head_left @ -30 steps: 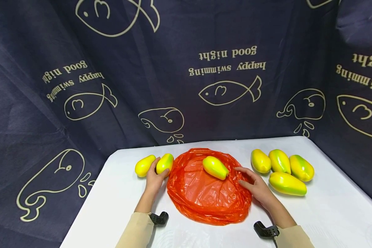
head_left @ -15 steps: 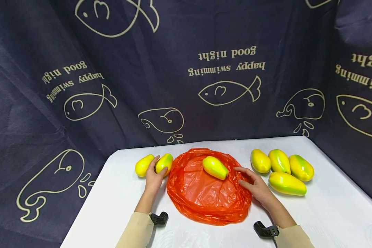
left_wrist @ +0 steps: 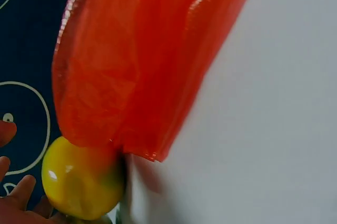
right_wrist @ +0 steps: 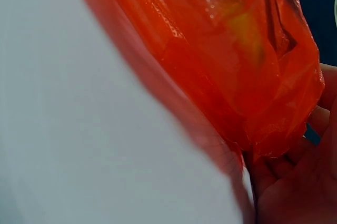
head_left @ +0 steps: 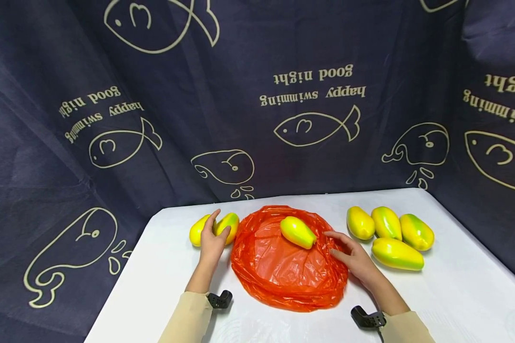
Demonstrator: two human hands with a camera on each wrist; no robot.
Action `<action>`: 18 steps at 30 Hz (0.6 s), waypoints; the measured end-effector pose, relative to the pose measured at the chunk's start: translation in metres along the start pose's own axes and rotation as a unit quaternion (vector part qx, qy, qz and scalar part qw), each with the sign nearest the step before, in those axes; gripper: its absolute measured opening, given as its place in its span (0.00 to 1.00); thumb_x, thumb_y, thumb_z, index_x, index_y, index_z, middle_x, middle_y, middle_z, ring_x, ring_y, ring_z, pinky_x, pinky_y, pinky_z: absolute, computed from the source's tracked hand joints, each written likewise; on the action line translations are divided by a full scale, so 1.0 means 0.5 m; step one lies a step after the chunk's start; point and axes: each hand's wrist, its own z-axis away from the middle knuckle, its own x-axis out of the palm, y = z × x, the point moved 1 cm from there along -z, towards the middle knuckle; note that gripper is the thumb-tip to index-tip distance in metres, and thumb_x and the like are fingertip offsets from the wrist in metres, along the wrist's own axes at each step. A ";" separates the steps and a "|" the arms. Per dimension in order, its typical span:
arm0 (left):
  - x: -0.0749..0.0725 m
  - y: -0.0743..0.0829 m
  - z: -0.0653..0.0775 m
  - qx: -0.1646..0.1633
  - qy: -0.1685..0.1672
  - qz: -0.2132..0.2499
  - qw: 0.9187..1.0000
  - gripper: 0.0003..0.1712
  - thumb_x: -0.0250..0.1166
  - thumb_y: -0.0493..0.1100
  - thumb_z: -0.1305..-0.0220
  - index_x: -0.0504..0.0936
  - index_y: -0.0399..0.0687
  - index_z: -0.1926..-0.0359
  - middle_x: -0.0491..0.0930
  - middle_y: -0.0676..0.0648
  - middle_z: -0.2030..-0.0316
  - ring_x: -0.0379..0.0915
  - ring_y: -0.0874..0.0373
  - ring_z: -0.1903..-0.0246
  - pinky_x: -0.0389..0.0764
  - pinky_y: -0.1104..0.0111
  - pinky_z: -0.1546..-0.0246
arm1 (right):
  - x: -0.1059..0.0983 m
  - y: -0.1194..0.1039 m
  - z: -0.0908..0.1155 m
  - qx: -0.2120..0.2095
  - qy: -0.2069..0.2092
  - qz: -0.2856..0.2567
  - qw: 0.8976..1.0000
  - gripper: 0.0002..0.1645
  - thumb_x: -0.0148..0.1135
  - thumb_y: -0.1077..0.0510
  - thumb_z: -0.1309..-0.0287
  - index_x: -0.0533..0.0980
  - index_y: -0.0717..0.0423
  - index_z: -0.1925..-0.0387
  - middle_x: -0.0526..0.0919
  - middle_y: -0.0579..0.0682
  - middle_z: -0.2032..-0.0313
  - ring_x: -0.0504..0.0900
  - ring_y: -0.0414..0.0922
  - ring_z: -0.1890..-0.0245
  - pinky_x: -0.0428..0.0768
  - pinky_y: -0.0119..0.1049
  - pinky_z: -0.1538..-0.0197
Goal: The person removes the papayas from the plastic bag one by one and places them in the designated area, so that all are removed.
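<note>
A red plastic bag (head_left: 289, 296) lies with its mouth spread wide, and one yellow-green papaya (head_left: 297, 232) rests in it. Left of the bag are two more, a left papaya (head_left: 195, 234) and a right papaya (head_left: 231, 221). My left hand (head_left: 211, 245) is between these two, its fingers over the left one and its thumb in front of the right one. The left wrist view shows spread fingers (left_wrist: 22, 191) beside a papaya (left_wrist: 79, 184). My right hand (head_left: 359, 261) touches the bag's right rim, fingers extended and thumb apart; in the right wrist view they lie against the red plastic (right_wrist: 210, 71).
Several papayas (head_left: 386, 223) form a group on the right of the white table (head_left: 146, 286), beyond my right hand. A dark blue curtain (head_left: 240, 109) with fish and whale drawings hangs close behind the table's far edge.
My left hand has shifted slightly left, its thumb drawing back from the right papaya. The left papaya has moved a little to the right. My right hand, the bag and its papaya stay put.
</note>
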 end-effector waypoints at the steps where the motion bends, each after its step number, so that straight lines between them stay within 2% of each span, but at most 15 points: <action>1: 0.000 0.003 0.000 0.004 0.000 -0.003 1.000 0.34 0.62 0.36 0.35 0.67 0.55 0.28 0.62 0.43 0.26 0.53 0.43 0.25 0.55 0.46 0.23 | 0.000 0.001 0.000 0.002 0.001 0.001 1.000 0.30 0.59 0.60 0.33 0.68 0.49 0.31 0.65 0.57 0.28 0.65 0.56 0.30 0.79 0.23 0.43; 4: -0.001 0.009 0.000 0.015 0.002 -0.008 1.000 0.34 0.63 0.36 0.35 0.68 0.56 0.29 0.63 0.44 0.26 0.54 0.43 0.25 0.55 0.46 0.23 | 0.001 0.003 -0.001 0.002 0.001 0.002 1.000 0.30 0.59 0.60 0.33 0.68 0.49 0.31 0.65 0.57 0.28 0.65 0.55 0.31 0.79 0.24 0.43; 10: 0.000 0.022 -0.005 0.039 0.007 -0.010 0.999 0.34 0.63 0.35 0.36 0.69 0.52 0.29 0.64 0.44 0.27 0.55 0.43 0.26 0.56 0.48 0.23 | 0.005 0.007 -0.002 0.004 -0.004 -0.011 1.000 0.30 0.59 0.61 0.33 0.68 0.48 0.31 0.65 0.57 0.28 0.64 0.56 0.30 0.82 0.29 0.42; 18: 0.022 0.053 -0.005 0.075 -0.005 -0.014 0.997 0.32 0.62 0.36 0.35 0.70 0.56 0.30 0.65 0.48 0.27 0.56 0.47 0.25 0.57 0.48 0.23 | 0.003 0.005 -0.003 0.005 -0.002 -0.012 1.000 0.30 0.58 0.61 0.33 0.68 0.48 0.31 0.65 0.57 0.28 0.64 0.59 0.29 0.82 0.33 0.41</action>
